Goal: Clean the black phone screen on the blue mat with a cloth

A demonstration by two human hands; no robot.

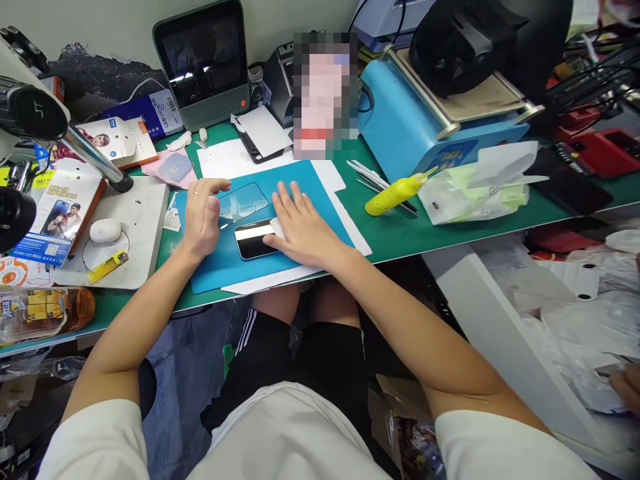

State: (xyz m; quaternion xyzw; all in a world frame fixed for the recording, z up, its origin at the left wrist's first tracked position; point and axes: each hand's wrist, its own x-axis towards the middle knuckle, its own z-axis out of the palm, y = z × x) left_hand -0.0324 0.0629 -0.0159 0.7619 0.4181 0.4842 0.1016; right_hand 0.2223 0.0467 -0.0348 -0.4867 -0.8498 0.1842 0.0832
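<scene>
A phone (250,241) with a dark, glossy face and a bright reflected band lies on the blue mat (220,277). My right hand (307,230) is spread flat over its right end, fingers stretched out and thumb on the glass. A small white piece (277,228), perhaps a wipe, shows under that palm. My left hand (201,217) hovers or rests at the mat's left side, its fingers loosely bent and the thumb apart from them, with nothing visible in it. Just beyond the phone is a clear glass sheet with a dark border (245,202), close to the left fingertips.
Tweezers (367,175) and a yellow bottle (393,197) lie to the right, beside a wipes packet (473,193) and a blue machine (400,127). A screen device (205,63) stands at the back. Leftward are boxes (60,207), a lighter (107,267) and a drink bottle (45,313).
</scene>
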